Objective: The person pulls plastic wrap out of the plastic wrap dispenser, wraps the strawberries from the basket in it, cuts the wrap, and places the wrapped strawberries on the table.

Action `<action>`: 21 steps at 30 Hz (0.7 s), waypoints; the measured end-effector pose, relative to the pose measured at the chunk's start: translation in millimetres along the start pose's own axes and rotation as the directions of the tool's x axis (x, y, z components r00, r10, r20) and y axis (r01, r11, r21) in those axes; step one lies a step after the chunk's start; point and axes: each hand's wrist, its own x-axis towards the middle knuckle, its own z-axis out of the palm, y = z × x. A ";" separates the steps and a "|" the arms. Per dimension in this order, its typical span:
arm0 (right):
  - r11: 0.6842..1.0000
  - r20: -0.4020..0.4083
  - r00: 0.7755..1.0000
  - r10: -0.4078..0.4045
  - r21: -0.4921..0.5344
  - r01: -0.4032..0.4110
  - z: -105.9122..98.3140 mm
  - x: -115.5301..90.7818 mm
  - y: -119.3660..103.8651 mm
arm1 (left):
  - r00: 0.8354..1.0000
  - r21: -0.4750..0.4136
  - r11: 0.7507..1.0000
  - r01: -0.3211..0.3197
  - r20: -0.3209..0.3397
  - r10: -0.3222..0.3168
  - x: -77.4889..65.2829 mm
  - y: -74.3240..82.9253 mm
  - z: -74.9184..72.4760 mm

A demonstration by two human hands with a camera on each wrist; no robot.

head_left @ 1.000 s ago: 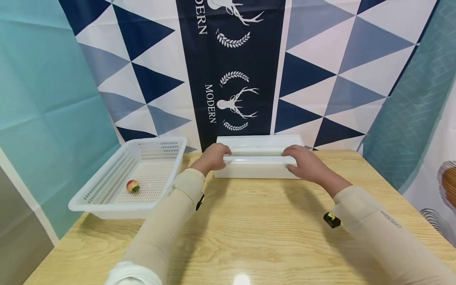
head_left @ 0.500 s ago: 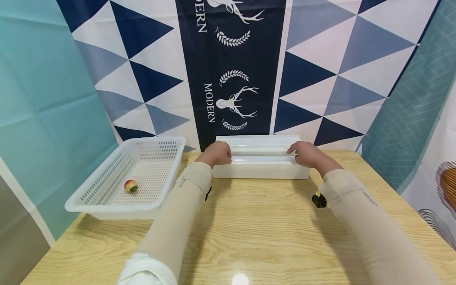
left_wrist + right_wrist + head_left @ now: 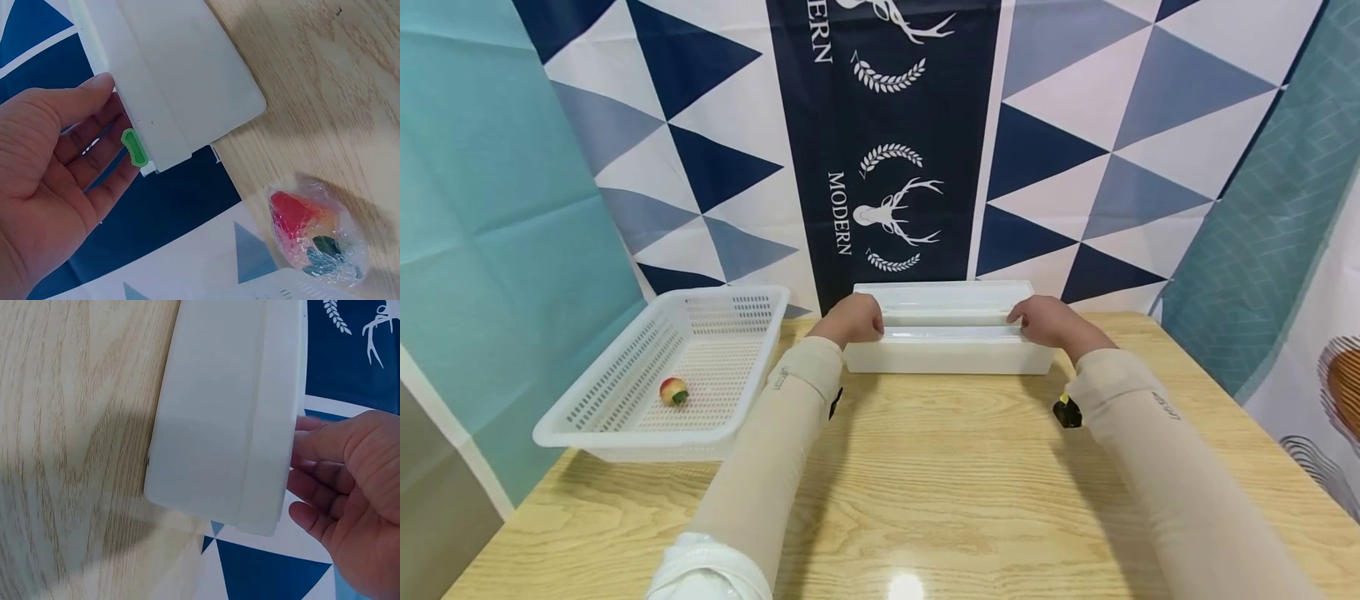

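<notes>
A long white plastic box (image 3: 951, 360) stands at the back of the table, a pale raised panel (image 3: 943, 296) rising along its far side. My left hand (image 3: 853, 319) grips the left end of its near rim. In the left wrist view the thumb lies on the edge, the fingers are curled behind it, and a small green piece (image 3: 134, 147) shows by the box's corner. My right hand (image 3: 1051, 323) holds the same rim towards its right end. From the right wrist, its thumb meets the edge and its curled fingers (image 3: 319, 481) are partly hidden behind the box.
A white slotted basket (image 3: 625, 442) at the left holds a small red-and-yellow fruit (image 3: 673, 392) with green on it. Between basket and box lies a plastic-wrapped red, yellow and green thing (image 3: 319, 234), hidden behind my left arm in the head view. Patterned cloth (image 3: 925, 167) hangs behind the table.
Both hands' spread fingers have closed in on the near rim. The right hand has shifted slightly right along it. Over the last half second the hands have barely moved.
</notes>
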 end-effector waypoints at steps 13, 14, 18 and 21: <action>0.994 -0.101 0.991 -0.092 -0.074 0.085 2.8 5.0 4.4 | 0.998 0.035 0.999 -0.040 -0.053 0.042 0.6 -0.3 4.8; 0.995 -0.113 0.991 -0.074 -0.081 0.065 2.2 4.6 5.0 | 0.997 0.033 0.999 -0.036 -0.063 0.038 0.9 -0.5 4.7; 0.997 -0.153 0.988 -0.017 -0.080 0.005 0.9 3.1 6.4 | 0.995 0.025 1.000 -0.020 -0.099 0.022 2.1 -1.8 4.8; 0.999 -0.178 0.984 0.006 -0.046 -0.015 1.7 2.3 6.8 | 0.992 0.026 0.999 -0.020 -0.125 0.023 3.3 -2.7 5.0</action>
